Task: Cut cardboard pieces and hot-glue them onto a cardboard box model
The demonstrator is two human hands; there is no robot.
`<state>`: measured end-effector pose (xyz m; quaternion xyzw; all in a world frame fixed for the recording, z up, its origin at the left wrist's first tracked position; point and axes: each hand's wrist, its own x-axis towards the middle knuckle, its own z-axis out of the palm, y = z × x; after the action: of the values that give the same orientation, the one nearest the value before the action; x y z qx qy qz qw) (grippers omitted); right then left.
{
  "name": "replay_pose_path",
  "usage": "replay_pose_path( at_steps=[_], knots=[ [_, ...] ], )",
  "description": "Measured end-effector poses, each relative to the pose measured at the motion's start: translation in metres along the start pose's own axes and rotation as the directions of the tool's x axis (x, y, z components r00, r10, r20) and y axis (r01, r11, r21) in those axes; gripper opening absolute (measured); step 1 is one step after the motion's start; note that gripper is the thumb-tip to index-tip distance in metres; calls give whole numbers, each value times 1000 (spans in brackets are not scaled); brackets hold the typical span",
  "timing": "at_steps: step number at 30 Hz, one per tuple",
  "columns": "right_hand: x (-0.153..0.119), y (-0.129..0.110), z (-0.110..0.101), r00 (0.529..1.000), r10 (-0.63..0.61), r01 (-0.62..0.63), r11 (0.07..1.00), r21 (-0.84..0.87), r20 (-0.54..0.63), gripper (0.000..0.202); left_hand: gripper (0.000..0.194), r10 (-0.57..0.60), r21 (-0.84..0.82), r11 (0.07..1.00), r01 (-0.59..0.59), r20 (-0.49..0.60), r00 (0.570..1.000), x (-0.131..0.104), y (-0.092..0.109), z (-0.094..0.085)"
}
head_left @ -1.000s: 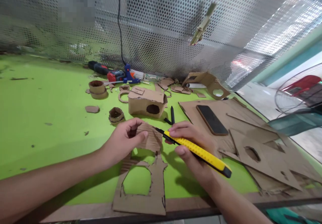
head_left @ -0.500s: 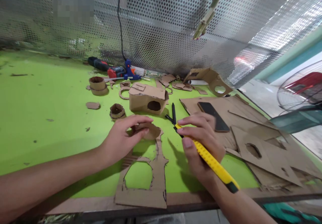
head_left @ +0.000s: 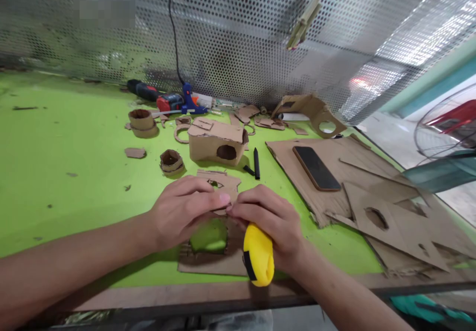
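A cut-out cardboard piece with a large rough hole lies flat near the table's front edge. My left hand is closed on its middle, the thumb and fingers pinching at the cardboard. In my right hand is a yellow utility knife, its handle's rear end facing me and its tip hidden by the fingers. Both hands' fingertips meet over the cardboard. Just beyond stands a cardboard box with a round hole in its side. A black marker and its cap lie beside the box.
Two cardboard rings stand left of the box. Behind are a blue glue gun, a power tool and cardboard scraps. A phone rests on cardboard sheets to the right. Perforated metal mesh backs the table.
My right hand has moved left and down, bringing the knife to the cardboard beside my left hand. The cardboard piece now lies flatter and slightly farther from the edge.
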<state>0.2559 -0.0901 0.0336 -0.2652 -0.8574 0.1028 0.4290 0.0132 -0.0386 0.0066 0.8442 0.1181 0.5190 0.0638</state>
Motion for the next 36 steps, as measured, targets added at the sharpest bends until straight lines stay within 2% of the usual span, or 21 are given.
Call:
replay_pose_path(
  at_steps=[2, 4, 6, 7, 8, 10, 11, 12, 13, 14, 15, 17, 18, 22, 24, 26, 28, 30, 32, 36],
  knots=[
    [0, -1, 1, 1000, 5, -5, 1000, 2, 9, 15, 35, 26, 20, 999, -25, -3, 1000, 0, 0, 1],
    [0, -3, 1, 1000, 18, -18, 999, -26, 4, 12, 33, -8, -20, 1000, 8, -3, 1000, -1, 1, 3],
    [2, -5, 0, 996, 14, -20, 998, -62, -92, 10, 34, -184, -118, 976, 183, 8, 983, -2, 3, 4],
    [3, -6, -3, 983, 2, -17, 996, -84, -181, 11, 34, -326, -171, 931, 323, 15, 945, -2, 5, 5],
    [5, -5, -6, 959, -11, -23, 993, -115, -285, 13, 34, -478, -220, 856, 468, 12, 879, -1, 6, 5],
    [8, 1, -14, 894, -5, -91, 977, -192, -448, 18, 32, -726, -300, 660, 688, -22, 687, 2, 6, 4],
    [10, 5, -19, 880, 22, -146, 963, -227, -474, 19, 31, -800, -337, 576, 745, -44, 599, 3, 6, 3],
    [11, 11, -24, 887, 74, -209, 945, -252, -455, 19, 30, -842, -373, 518, 770, -65, 535, 5, 5, 3],
    [11, 17, -29, 911, 142, -260, 927, -271, -388, 18, 29, -868, -402, 477, 782, -77, 490, 7, 3, 3],
    [11, 23, -32, 933, 221, -303, 907, -291, -284, 18, 29, -882, -425, 451, 785, -77, 465, 8, 1, 3],
    [10, 29, -35, 936, 307, -348, 881, -320, -172, 19, 28, -891, -442, 433, 786, -75, 448, 8, -1, 3],
    [8, 36, -36, 893, 449, -422, 824, -378, -16, 26, 29, -906, -467, 400, 789, -70, 417, 8, -5, 3],
    [7, 38, -36, 869, 494, -452, 804, -387, 11, 28, 29, -914, -475, 382, 793, -66, 401, 8, -6, 3],
    [6, 33, -29, 845, 533, -517, 796, -316, -41, 33, 26, -931, -484, 344, 805, -66, 358, 7, -10, 3],
    [7, 28, -25, 845, 535, -515, 805, -296, -16, 41, 23, -937, -504, 339, 795, -103, 335, 6, -13, 3],
    [9, 22, -21, 857, 503, -463, 847, -262, 111, 48, 21, -946, -559, 322, 764, -159, 282, 6, -18, 3],
    [10, 18, -17, 837, 452, -395, 889, -230, 309, 51, 19, -954, -617, 300, 727, -198, 225, 4, -23, 4],
    [12, 13, -13, 768, 430, -361, 903, -232, 476, 49, 19, -956, -643, 295, 707, -208, 209, 2, -25, 3],
    [13, 10, -10, 708, 429, -360, 903, -236, 561, 45, 20, -953, -644, 304, 703, -204, 225, 1, -25, 3],
    [14, 8, -7, 678, 434, -368, 899, -237, 593, 35, 22, -951, -636, 308, 707, -199, 236, 2, -21, 3]
  ],
)
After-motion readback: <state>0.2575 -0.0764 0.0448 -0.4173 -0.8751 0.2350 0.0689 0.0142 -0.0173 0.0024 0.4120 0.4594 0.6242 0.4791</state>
